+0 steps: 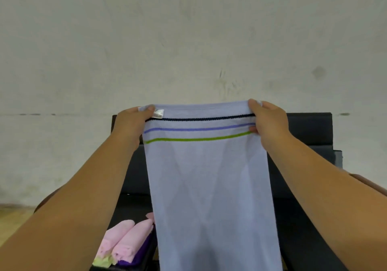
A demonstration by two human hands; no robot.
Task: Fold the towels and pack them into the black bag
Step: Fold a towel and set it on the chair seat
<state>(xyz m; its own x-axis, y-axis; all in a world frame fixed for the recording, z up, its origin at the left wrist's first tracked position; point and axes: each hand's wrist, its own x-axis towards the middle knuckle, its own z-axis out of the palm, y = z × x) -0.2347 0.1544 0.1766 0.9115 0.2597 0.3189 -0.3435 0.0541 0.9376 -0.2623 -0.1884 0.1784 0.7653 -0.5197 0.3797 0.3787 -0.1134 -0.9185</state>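
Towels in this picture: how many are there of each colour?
light blue towel, held up: 1
pink towels, folded: 2
purple towel: 1
pale green towel: 1
Total: 5. A pink scrap behind them may be another; cannot tell.

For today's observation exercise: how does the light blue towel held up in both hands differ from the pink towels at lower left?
The light blue towel hangs spread, its top corners pinched by the left hand and right hand; the pink towels lie folded, untouched. The light blue towel has three stripes; the pink towels look plain. Both are pastel.
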